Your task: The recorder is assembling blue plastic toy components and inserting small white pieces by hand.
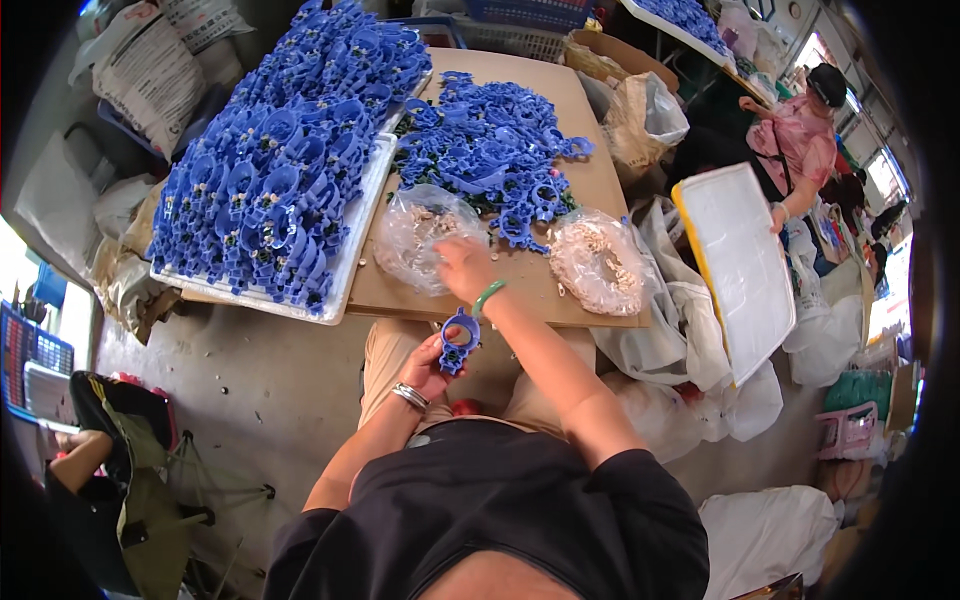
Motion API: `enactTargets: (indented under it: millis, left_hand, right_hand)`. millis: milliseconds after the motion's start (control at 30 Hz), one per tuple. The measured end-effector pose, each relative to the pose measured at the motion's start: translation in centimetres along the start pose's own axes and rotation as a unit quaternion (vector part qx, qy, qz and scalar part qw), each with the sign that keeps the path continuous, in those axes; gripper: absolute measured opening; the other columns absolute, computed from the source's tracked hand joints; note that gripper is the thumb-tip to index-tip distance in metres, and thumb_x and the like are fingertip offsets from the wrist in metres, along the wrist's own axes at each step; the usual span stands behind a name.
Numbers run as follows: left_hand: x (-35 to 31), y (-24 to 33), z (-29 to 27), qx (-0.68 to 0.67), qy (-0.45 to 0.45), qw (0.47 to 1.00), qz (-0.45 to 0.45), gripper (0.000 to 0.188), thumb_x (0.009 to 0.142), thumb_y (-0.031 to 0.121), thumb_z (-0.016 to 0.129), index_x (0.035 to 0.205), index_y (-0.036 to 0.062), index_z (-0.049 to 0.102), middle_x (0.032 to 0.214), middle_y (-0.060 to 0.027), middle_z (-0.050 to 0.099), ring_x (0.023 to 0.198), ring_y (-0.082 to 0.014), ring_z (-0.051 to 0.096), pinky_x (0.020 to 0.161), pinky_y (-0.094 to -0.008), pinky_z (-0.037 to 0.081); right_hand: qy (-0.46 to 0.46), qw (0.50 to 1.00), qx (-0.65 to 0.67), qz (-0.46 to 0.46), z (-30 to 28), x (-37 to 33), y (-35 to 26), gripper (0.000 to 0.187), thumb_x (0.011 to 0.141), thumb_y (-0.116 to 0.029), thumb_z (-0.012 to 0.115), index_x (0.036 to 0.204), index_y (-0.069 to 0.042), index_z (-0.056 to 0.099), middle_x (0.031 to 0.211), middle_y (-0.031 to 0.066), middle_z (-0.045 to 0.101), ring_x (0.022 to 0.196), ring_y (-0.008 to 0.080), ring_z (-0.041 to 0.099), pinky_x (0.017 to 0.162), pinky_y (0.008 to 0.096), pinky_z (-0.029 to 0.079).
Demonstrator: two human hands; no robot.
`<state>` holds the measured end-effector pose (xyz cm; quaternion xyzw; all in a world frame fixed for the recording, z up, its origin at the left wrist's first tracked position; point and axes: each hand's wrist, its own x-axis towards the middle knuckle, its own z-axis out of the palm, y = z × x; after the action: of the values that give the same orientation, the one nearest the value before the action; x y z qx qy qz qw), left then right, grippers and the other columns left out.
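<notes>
blue ringed piece (456, 353) is held in the left fingers (430, 350).

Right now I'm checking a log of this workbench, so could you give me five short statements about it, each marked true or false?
1. The left hand holds a blue ring-shaped piece. True.

2. The right hand is at the right-hand bag of pale bits. False: it is at the left-hand clear bag; blur hides whether it grips anything.

3. A green bangle is on the right wrist. True.

4. The filled white tray lies to the right of the loose blue pile. False: the filled white tray lies to the left of the loose blue pile.

5. A co-worker in pink has a hand on a white panel with a yellow edge. True.
</notes>
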<state>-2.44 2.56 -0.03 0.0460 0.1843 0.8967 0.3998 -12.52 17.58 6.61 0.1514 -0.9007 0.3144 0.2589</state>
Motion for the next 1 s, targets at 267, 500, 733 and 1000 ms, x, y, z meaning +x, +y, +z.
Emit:
enactTargets:
  millis: [267, 500, 733, 1000]
  left_hand:
    - [0.4, 0.1, -0.8, 0.029, 0.033, 0.999, -0.024, 0.048, 0.076, 0.025, 0.061, 0.117, 0.0062, 0.043, 0.096, -0.0185, 0.057, 0.073, -0.0287, 0.058, 0.062, -0.0389, 0.049]
    - [1.5, -0.3, -0.1, 0.044, 0.018, 0.998, -0.046, 0.046, 0.074, 0.027, 0.062, 0.112, 0.0076, 0.044, 0.093, -0.0189, 0.057, 0.071, -0.0286, 0.057, 0.06, -0.0364, 0.047]
    - [1.4, -0.5, -0.8, 0.062, 0.043, 0.996, -0.047, 0.046, 0.075, 0.028, 0.061, 0.113, 0.0074, 0.044, 0.093, -0.0197, 0.057, 0.071, -0.0285, 0.058, 0.06, -0.0371, 0.048]
    - [1.6, -0.8, -0.2, 0.023, 0.028, 0.997, -0.071, 0.051, 0.074, 0.027, 0.062, 0.117, 0.0075, 0.043, 0.098, -0.0195, 0.055, 0.073, -0.0289, 0.058, 0.065, -0.0388, 0.049]
  right_hand:
    - [-0.036, 0.998, 0.044, -0.013, 1.3, -2.1, 1.2, 0.017, 0.064, -0.009, 0.054, 0.08, -0.004, 0.057, 0.078, 0.0131, 0.056, 0.079, 0.0317, 0.052, 0.071, 0.0415, 0.041]
    - [0.068, 0.983, 0.156, 0.071, -2.1, -3.2, 0.1, 0.02, 0.068, -0.006, 0.052, 0.086, 0.001, 0.056, 0.09, 0.0161, 0.057, 0.087, 0.0319, 0.053, 0.077, 0.0376, 0.042]
    - [0.089, 0.96, 0.222, 0.146, -3.4, -4.8, -0.3, 0.015, 0.069, -0.002, 0.049, 0.081, 0.0, 0.058, 0.085, 0.0151, 0.059, 0.08, 0.029, 0.056, 0.071, 0.0339, 0.045]
    - [0.114, 0.944, 0.236, 0.201, -4.8, -6.2, 0.7, 0.013, 0.073, -0.001, 0.051, 0.084, 0.0, 0.058, 0.084, 0.0133, 0.06, 0.079, 0.0239, 0.059, 0.069, 0.0301, 0.046]
